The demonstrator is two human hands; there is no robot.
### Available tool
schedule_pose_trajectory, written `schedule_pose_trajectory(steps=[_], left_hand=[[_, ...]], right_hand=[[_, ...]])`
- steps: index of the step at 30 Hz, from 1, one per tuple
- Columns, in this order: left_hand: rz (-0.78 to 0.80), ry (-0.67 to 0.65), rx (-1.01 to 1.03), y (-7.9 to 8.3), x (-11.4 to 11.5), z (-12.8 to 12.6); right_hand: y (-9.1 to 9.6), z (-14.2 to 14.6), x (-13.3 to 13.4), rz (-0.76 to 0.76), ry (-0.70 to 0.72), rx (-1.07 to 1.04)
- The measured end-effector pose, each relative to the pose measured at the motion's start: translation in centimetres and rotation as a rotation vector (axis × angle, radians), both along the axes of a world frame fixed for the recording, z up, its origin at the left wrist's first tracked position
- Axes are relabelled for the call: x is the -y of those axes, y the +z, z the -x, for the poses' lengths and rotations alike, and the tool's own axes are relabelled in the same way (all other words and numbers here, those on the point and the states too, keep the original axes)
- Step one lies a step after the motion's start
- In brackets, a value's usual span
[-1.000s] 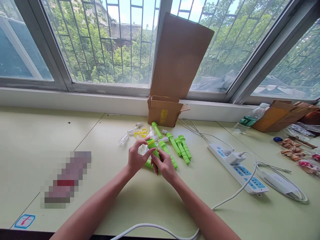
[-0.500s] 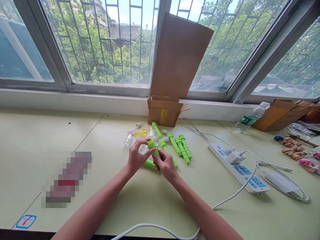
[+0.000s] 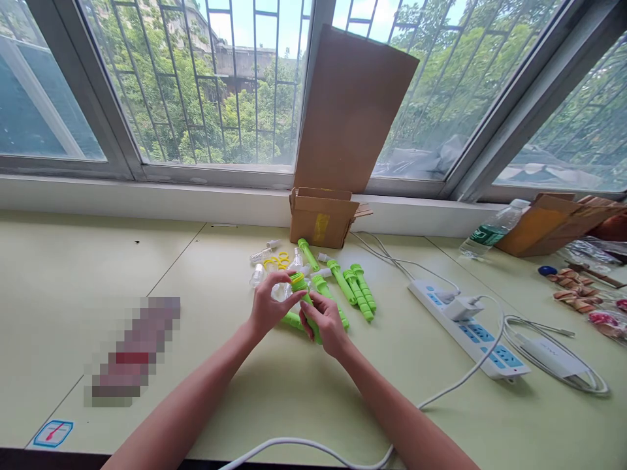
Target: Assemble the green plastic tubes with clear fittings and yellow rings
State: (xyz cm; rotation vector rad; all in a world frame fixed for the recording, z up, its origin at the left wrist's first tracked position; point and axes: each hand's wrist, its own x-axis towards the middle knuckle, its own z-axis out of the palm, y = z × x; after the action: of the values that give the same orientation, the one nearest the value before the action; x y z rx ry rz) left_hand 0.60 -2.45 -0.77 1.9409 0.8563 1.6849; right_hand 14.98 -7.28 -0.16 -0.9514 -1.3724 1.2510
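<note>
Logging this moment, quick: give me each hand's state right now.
Left hand: closed, pinching the green tube near its upper end, by the yellow ring.
Right hand: closed, holding the same tube lower down.

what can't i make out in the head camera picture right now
In the head view:
Held green tube: its middle is hidden by the fingers of the right hand.
Clear plastic pieces: some are partly hidden behind the left hand.
Object at left: pixelated, so I cannot tell what it is.
White power adapter: lettering too small to read.
White cable: cut off by the bottom edge.
</note>
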Motion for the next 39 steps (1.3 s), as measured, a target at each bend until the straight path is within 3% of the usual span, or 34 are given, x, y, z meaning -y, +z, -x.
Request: schedule_pose_trajectory(steps=[5, 9, 15, 19, 28, 39], left_hand=[[0.022, -0.039, 0.036, -0.15, 0.09, -0.18], [0.015, 0.007, 0.048, -0.34, 0.2, -0.34], [-0.074, 0.183, 0.009, -0.19, 0.46, -0.32], [-0.108, 0.184, -0.008, -0.14, 0.43, -0.31], [-0.072, 0.106, 0.008, -0.74, -0.14, -0.26], [0.009, -0.002, 0.048, -0.39, -0.05, -0.21]], right_hand=[[-0.14, -0.1, -0.17, 0.014, 0.034, -0.024], [-0.43, -0.13, -0.37, -0.013, 0.025, 0.047], [-0.02, 0.04, -0.27, -0.211, -0.169, 0.344], [0.14, 0.02, -0.31, -0.315, -0.236, 0.422], [-0.38, -0.07, -0.67, -0.254, -0.204, 0.347], [-0.02, 0.06, -0.24, 0.016, -0.04, 0.092]])
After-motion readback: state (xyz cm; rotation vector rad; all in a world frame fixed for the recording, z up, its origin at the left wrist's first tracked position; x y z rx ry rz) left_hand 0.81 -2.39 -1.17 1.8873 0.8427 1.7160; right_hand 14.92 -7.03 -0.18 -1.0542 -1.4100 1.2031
